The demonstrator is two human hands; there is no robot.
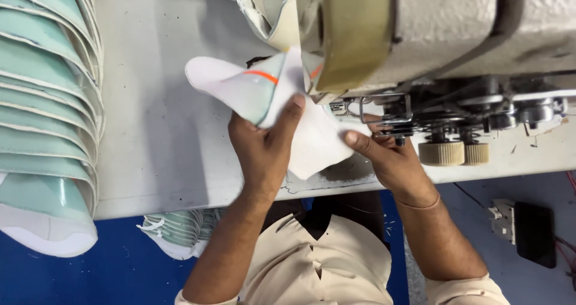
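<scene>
I pinch the pale mint-and-white folded shoe-upper piece (pixel 270 101) with my left hand (pixel 264 152); my right hand (pixel 387 155) presses its right edge nearer the sewing machine (pixel 456 35).

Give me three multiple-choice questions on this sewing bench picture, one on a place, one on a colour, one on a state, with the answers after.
1. Where is the stack of mint pieces?
A. at the table's left edge
B. under the machine
C. on the person's lap

2. What colour is the stripe on the held piece?
A. blue
B. orange
C. black

3. How is the held piece being handled?
A. lying untouched on the table
B. gripped by the left hand only
C. held by both hands beside the machine

Answers:
1 A, the stack overlaps along the left edge.
2 B, a thin orange line crosses the mint panel.
3 C, the left hand pinches it and the right hand grips its white lining.
</scene>
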